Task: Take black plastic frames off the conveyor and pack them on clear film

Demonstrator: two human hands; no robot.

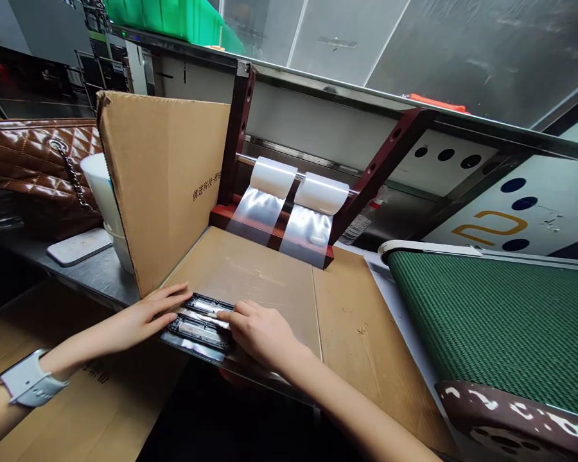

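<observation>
The left hand (158, 309) has its fingers out straight. The right hand (259, 327) curls with bent fingers.

You have two hands (157, 310) (262, 330), one watch (31, 378); around you: two black parts (207, 301) (197, 330), two film rolls (274, 176) (324, 192), one green bin (166, 20), one green belt (491, 314), one brown bag (29, 157).

A single camera, worn on the person's head, looks forward and down across the cardboard sheet (274, 276) on the work surface, near enough that the left hand (147, 316) and right hand (264, 330) reach in from the near left and near right. The view leans sideways, so the shelf (337, 88) on the far side slopes down toward the right, and it spreads wide, from a quilted brown bag (24, 151) on the left to a green conveyor belt (491, 314) on the right
</observation>
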